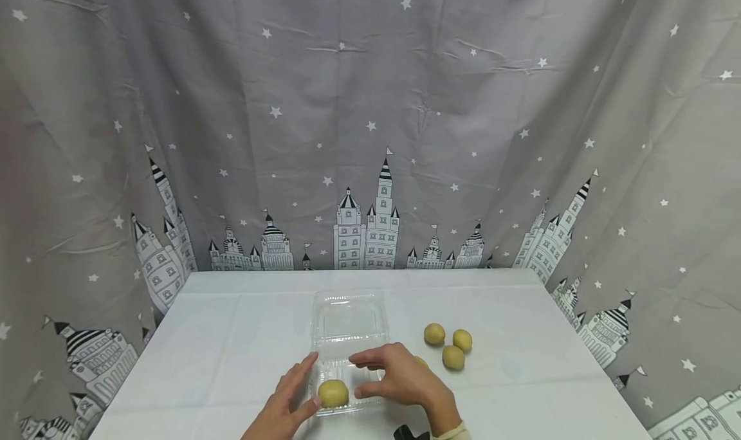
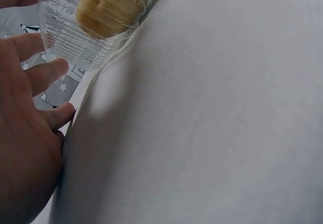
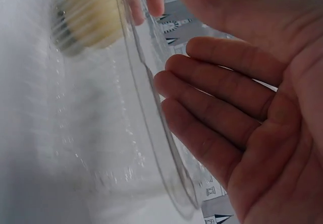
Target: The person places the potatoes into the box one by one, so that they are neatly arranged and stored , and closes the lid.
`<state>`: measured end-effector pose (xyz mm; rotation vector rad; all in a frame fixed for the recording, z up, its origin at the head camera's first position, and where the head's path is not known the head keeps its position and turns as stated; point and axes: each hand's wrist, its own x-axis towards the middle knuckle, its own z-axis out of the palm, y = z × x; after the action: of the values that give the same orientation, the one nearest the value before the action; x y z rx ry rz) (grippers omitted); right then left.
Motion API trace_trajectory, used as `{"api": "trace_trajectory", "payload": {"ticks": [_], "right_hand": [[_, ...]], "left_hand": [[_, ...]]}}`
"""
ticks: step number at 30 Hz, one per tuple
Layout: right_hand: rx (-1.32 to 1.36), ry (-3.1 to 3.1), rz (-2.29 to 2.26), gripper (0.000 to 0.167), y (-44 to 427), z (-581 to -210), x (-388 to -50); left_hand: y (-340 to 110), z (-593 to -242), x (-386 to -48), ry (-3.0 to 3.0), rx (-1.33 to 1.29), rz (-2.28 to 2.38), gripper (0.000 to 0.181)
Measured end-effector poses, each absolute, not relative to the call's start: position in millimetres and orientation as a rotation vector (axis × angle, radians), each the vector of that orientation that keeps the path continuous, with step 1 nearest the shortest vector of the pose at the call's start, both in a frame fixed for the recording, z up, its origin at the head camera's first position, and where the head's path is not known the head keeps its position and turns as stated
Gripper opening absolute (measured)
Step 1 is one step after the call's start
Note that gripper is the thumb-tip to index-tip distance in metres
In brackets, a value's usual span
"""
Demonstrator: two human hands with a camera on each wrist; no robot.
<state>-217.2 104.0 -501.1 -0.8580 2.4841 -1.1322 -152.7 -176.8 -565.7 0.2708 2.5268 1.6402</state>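
A clear plastic clamshell box (image 1: 350, 291) lies opened on the white table, its lid half toward the back. One potato (image 1: 333, 394) sits in the front left of its near half; through the clear wall the potato (image 2: 112, 7) also shows in the left wrist view. Beside the box's left edge is my left hand (image 1: 282, 404), fingers extended, thumb close to the potato. Over the box's right side hovers my right hand (image 1: 402, 377), fingers slightly bent with a gap to the thumb, holding nothing. In the right wrist view its fingers (image 3: 217, 88) are near the box rim (image 3: 151, 98).
Three more potatoes (image 1: 453, 357) lie grouped on the table (image 1: 550, 363) to the right of the box. Another potato (image 1: 421, 361) is mostly hidden behind my right hand. A grey curtain (image 1: 370, 92) with stars and castles hangs behind the table and at its sides.
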Motion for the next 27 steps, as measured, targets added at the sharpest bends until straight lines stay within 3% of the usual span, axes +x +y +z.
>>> {"api": "trace_trajectory", "payload": {"ticks": [27], "right_hand": [[-0.835, 2.480, -1.324, 0.054, 164.4, -492.0, -217.1]], "left_hand": [[-175.6, -569.2, -155.0, 2.487, 0.312, 1.757, 0.080]]}}
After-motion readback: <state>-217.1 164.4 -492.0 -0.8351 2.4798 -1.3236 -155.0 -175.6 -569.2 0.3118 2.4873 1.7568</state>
